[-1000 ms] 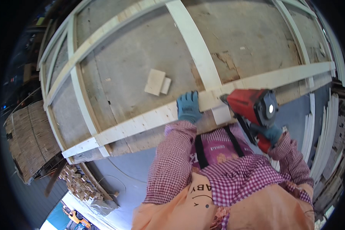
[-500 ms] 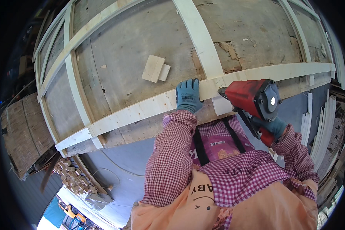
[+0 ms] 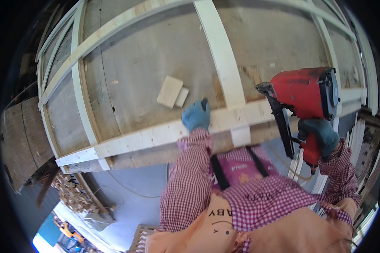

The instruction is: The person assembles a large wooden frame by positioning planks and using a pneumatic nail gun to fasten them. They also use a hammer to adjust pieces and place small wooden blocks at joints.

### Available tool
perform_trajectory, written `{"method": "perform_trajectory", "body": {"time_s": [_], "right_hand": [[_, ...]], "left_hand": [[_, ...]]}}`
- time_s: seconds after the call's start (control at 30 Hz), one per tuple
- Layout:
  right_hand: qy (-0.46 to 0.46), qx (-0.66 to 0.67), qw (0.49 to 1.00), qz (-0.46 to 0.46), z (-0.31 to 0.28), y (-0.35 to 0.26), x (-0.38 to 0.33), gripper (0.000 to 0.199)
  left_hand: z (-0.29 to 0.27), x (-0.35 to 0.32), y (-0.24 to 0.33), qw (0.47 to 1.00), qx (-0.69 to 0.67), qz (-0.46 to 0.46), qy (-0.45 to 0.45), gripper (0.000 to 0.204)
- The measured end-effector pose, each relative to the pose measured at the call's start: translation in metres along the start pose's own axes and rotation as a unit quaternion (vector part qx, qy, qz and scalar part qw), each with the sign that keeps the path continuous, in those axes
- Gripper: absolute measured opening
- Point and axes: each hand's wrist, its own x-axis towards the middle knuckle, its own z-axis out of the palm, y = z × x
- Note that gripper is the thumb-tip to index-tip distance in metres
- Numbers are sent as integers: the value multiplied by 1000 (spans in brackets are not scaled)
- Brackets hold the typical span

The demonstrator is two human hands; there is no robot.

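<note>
My right hand (image 3: 325, 135), in a blue-grey work glove, is closed round the handle of a red and black nail gun (image 3: 302, 92). The gun is raised above the front rail (image 3: 156, 136) of a pale wooden frame, its nose toward the left. My left hand (image 3: 196, 115), gloved too, is over that rail; motion blur and its angle hide most of the fingers. Just beyond it, two small wood blocks (image 3: 169, 91) lie one partly on the other on the panel (image 3: 139, 55). A short pale wood piece (image 3: 240, 135) sticks out below the rail, near the crosspiece (image 3: 221, 50).
More rails and crosspieces (image 3: 82, 101) divide the worn panel. Cut wood blocks (image 3: 74, 194) are heaped at the lower left, beside a stack of brown boards (image 3: 23, 141). Long pale strips (image 3: 356, 143) stand at the right. A thin hose (image 3: 295, 173) hangs below the gun.
The nail gun has been lifted off the rail and drawn to the right in my right hand. My left hand has shifted left along the rail, its fingers no longer plainly laid over it.
</note>
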Motion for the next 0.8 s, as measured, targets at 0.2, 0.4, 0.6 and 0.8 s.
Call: {"method": "perform_trajectory", "body": {"time_s": [0.2, 0.4, 0.6, 0.8], "right_hand": [[27, 86, 987, -136, -78, -122, 126, 15], [36, 136, 984, -108, -107, -222, 294, 15], [78, 113, 987, -79, -109, -241, 370, 14], [37, 65, 997, -21, -108, -245, 370, 23]], "left_hand": [[6, -1, -4, 1000, -11, -19, 2, 35], [4, -2, -7, 999, -27, 3, 32, 27], [3, 1, -3, 999, -31, 14, 33, 25], [1, 2, -4, 1000, -25, -3, 10, 24]]}}
